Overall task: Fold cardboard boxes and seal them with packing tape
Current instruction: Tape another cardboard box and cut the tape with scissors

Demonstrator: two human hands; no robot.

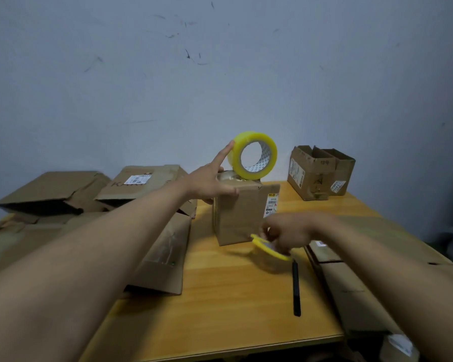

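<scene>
We find a small upright brown cardboard box [242, 215] standing on the yellowish wooden table [220, 296]. A yellow roll of packing tape [252, 154] stands on edge on its top. Our left hand [209, 178] is spread, forefinger against the roll. Our right hand [288, 232], blurred, pinches a yellow-edged strip of tape [270, 248] beside the box. A black pen [296, 288] lies nearby.

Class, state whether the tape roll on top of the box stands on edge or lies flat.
On edge: the tape roll shows its open core sideways, steadied by left hand.
</scene>
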